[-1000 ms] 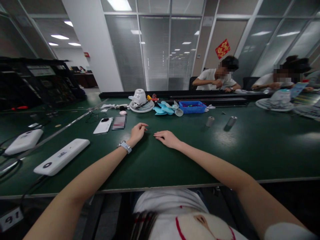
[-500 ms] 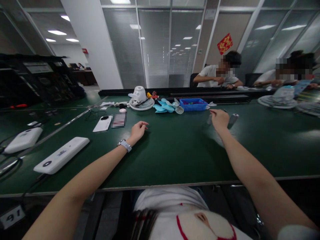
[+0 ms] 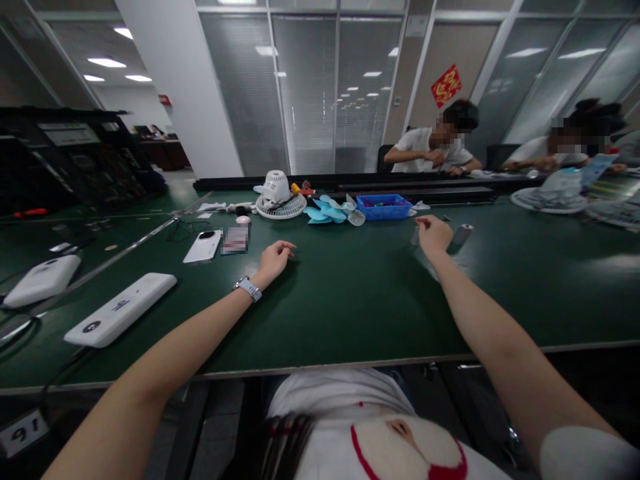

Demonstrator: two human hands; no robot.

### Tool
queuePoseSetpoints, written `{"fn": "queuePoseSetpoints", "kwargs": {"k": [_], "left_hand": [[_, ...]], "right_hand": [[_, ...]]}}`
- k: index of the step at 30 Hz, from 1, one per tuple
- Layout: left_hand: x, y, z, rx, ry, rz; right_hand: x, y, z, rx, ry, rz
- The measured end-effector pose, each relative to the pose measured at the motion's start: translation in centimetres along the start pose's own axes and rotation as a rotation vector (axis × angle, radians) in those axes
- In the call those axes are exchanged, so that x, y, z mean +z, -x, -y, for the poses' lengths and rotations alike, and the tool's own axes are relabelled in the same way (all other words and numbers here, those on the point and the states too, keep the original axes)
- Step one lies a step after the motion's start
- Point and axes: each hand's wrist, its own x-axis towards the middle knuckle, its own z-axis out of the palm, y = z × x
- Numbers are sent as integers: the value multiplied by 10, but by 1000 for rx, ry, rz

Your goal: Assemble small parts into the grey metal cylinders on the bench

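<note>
My left hand [image 3: 273, 261] rests on the dark green table [image 3: 350, 300] with its fingers loosely curled and nothing in them; a watch [image 3: 248, 288] is on its wrist. My right hand [image 3: 434, 235] is stretched far forward to the right, its fingers closed around a small grey cylinder [image 3: 415, 235] that is mostly hidden behind it. A second grey cylinder [image 3: 463, 233] lies just right of that hand, apart from it.
A white fan guard and motor [image 3: 280, 197], light blue fan blades [image 3: 330, 212] and a blue bin [image 3: 384, 207] sit at the back. A white phone [image 3: 203, 245] and two white boxes [image 3: 120, 309] lie left. Two people work across the table.
My right hand left the table middle beside my left hand and reached forward-right to the grey cylinders, closing there. My left hand has stayed put.
</note>
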Motion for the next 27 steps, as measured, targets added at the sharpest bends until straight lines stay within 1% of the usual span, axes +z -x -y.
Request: {"fn": "queuePoseSetpoints", "kwargs": {"k": [3,8,11,14,19,27], "left_hand": [[0,0,0,-4,-14,-4],[0,2,-3,-14,-26,1],[0,2,-4,-11,-29,7],[0,2,-3,-9,-34,12],[0,1,-1,5,-19,15],[-2,3,-4,-5,-28,20]], "right_hand": [[3,-1,-4,6,-52,-3],[4,-3,-10,24,-25,-43],[5,-1,-11,39,-68,-41],[7,3,-12,87,-96,-28],[9,8,-14,186,-80,22],[4,12,-10,117,-39,23]]}}
